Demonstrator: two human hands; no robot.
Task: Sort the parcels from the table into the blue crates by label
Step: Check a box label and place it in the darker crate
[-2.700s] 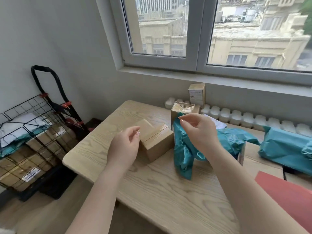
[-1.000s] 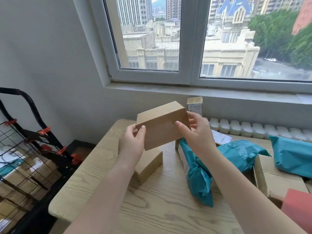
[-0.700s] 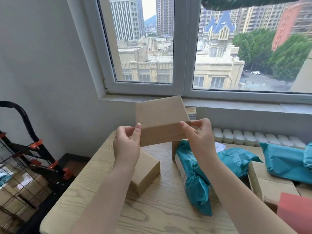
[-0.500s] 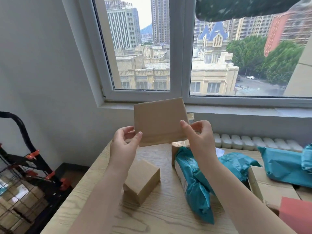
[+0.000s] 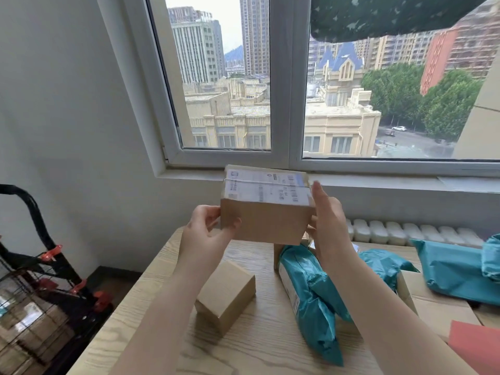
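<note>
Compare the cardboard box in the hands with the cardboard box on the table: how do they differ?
The held box is up in the air between the left hand and the right hand; the smaller box lies on the table, untouched. The held box shows a white label; the smaller box shows none. Both are plain brown cardboard.

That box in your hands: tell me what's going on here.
A person holds a cardboard box up over the wooden table, left hand gripping one end, right hand flat on the other. Its shipping label faces up. A smaller box and teal mailer bags wait on the table.
</note>
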